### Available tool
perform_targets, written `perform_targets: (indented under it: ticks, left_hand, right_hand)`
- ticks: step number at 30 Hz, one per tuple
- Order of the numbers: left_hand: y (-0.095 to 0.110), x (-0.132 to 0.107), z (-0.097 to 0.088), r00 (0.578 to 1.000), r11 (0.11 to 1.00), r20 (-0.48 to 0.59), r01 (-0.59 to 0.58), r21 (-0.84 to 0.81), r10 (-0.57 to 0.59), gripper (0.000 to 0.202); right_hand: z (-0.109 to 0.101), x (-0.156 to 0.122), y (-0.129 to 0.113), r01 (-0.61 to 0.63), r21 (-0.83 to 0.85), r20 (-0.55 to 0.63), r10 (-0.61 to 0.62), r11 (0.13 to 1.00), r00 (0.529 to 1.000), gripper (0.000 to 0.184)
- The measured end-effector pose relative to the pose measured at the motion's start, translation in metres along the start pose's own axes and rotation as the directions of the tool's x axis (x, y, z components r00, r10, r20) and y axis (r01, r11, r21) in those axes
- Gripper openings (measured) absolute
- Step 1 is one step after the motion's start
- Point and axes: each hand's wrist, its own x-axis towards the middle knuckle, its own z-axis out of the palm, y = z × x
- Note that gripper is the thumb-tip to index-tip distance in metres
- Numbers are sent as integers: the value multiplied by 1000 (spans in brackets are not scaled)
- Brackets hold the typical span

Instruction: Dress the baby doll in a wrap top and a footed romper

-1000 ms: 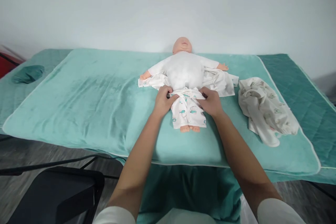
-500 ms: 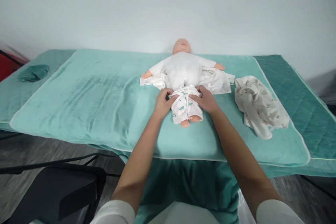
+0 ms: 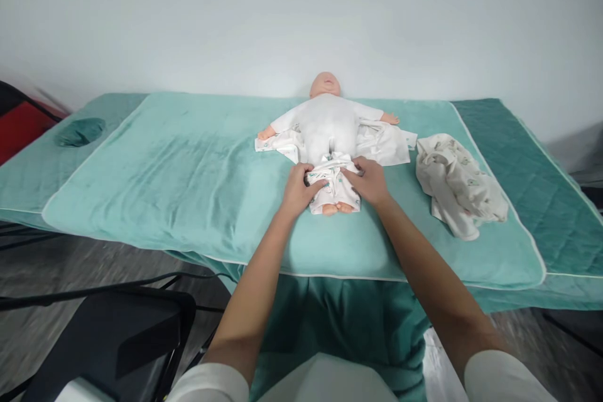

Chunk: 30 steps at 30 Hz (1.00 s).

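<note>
A baby doll (image 3: 330, 122) in a white top lies on its back on a teal towel (image 3: 188, 188), head toward the wall. It wears white patterned trousers (image 3: 333, 187), bunched low on its legs, with bare feet showing at the hem. My left hand (image 3: 296, 190) grips the trousers' waistband on the doll's left side as I see it. My right hand (image 3: 370, 179) grips the waistband on the other side. Both hands are closed on the fabric. An opened white garment (image 3: 386, 144) is spread under the doll.
A crumpled cream patterned garment (image 3: 459, 185) lies on the towel to the right. A dark green quilted cover (image 3: 532, 157) lies under the towel. A rolled dark green cloth (image 3: 78, 132) sits far left. A black chair (image 3: 113, 339) stands below left.
Both hands have slid the trousers' waistband down the doll's legs toward me, bunching the fabric. The view has shifted slightly.
</note>
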Motion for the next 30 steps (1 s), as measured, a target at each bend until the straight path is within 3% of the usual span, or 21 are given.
perform_targets:
  ticks: [4, 8, 10, 13, 16, 18, 20, 23, 26, 30]
  left_hand:
    - [0, 0, -1, 999, 999, -4, 32, -2, -32, 27]
    - [4, 1, -5, 1000, 1000, 23, 8, -7, -8, 20]
    - [8, -1, -9, 998, 1000, 58, -26, -5, 26, 19]
    - [16, -11, -19, 983, 998, 172, -67, 6, 65, 23]
    - [22, -26, -27, 946, 991, 314, -110, 77, 81, 48]
    - [26, -37, -29, 935, 977, 344, -151, 152, 91, 65]
    - [31, -45, -30, 939, 956, 325, -191, 221, 113, 61]
    - [42, -53, -32, 942, 940, 311, -216, 264, 129, 39]
    - [57, -58, -41, 938, 962, 346, -97, 256, 2, 37]
    - [75, -61, -61, 890, 981, 435, 64, 181, -139, 37]
  right_hand:
    - [-11, -32, -14, -35, 24, 80, 33, 999, 996, 44]
    - [-25, -49, -20, -96, 145, 285, 51, 985, 957, 46]
    - [-33, -51, -22, -112, 169, 383, 39, 979, 923, 64]
    - [-39, -54, -26, -107, 121, 433, 44, 987, 900, 86]
    - [-39, -57, -33, -100, 53, 409, 70, 994, 910, 78]
    - [-38, -58, -41, -99, 12, 400, 86, 995, 912, 68]
    - [-40, -57, -50, -110, -58, 404, 125, 992, 906, 59]
    - [-49, -56, -66, -145, -224, 399, 226, 964, 889, 48]
    - [-61, -56, -81, -143, -302, 409, 264, 943, 874, 39]
    - [-80, -57, -94, -115, -241, 519, 228, 964, 824, 43]
